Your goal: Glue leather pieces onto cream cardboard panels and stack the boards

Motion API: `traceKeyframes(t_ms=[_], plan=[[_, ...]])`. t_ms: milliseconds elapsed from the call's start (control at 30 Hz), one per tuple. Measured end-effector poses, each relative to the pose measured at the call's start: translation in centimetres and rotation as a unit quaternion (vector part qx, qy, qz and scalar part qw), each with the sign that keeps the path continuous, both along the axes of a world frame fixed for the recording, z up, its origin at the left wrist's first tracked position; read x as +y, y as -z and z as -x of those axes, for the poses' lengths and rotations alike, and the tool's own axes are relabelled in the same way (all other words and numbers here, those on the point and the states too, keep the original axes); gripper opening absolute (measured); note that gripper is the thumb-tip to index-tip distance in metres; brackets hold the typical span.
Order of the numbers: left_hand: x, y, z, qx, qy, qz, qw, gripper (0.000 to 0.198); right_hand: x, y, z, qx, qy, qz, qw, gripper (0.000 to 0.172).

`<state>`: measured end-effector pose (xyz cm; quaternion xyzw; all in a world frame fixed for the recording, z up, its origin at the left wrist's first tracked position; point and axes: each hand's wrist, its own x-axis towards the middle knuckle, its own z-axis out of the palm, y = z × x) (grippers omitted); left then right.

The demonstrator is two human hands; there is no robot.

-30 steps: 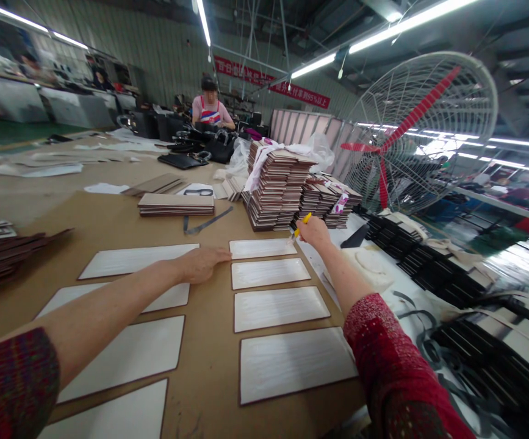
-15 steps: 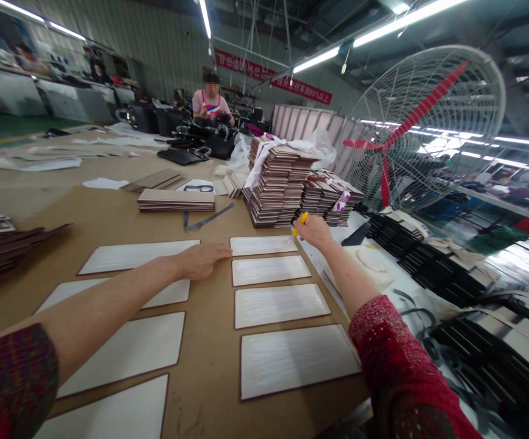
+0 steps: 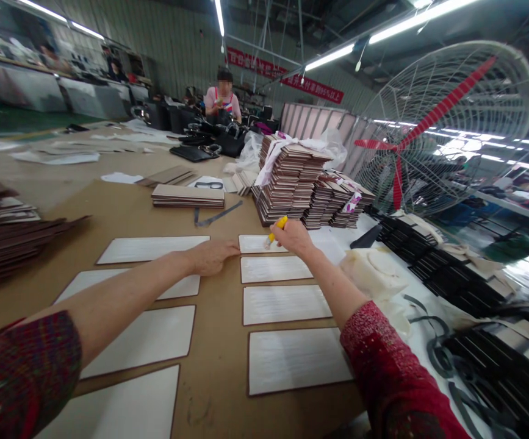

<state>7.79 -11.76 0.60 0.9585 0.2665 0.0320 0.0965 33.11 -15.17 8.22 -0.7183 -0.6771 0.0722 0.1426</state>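
My right hand is closed on a yellow-handled brush, its bristles down on the farthest white panel of the right column. The fingertips of my left hand touch or nearly touch that panel's left edge; the palm faces down and the fingers lie stretched out. Nearer to me in that column lie more dark-edged panels with a streaky, wet-looking surface, such as the nearest one. A second column of white panels lies on the left, partly hidden under my left forearm.
Tall stacks of brown-edged boards stand behind the panels, beside a low stack. Dark boards are piled at left. Black pieces and a large fan are at right. Across the table is a person.
My right hand and the brush have moved left along the farthest panel, from its right end toward its middle. My left hand stays at its left edge. The view has shifted slightly.
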Motion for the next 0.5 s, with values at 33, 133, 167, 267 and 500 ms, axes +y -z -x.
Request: traceKeyframes(t_ms=[33, 133, 167, 267, 500], plan=[[0.0, -0.1, 0.0, -0.002, 0.001, -0.001, 1.000, 0.069, 0.1, 0.1, 0.6, 0.010, -0.009, -0.003, 1.000, 0.036], [-0.1, -0.2, -0.1, -0.002, -0.001, -0.003, 1.000, 0.069, 0.3, 0.6, 2.3, 0.041, -0.037, -0.014, 0.998, 0.033], [-0.1, -0.2, -0.1, -0.001, -0.001, -0.003, 1.000, 0.069, 0.4, 0.7, 2.7, 0.050, -0.045, -0.016, 0.998, 0.032], [-0.1, -0.3, -0.1, 0.002, -0.003, -0.006, 1.000, 0.068, 0.6, 0.9, 3.5, 0.075, -0.060, -0.022, 0.995, 0.030], [-0.3, -0.6, -0.1, 0.005, -0.001, -0.008, 1.000, 0.068, 0.8, 0.9, 3.8, 0.095, -0.048, -0.031, 0.994, 0.036]])
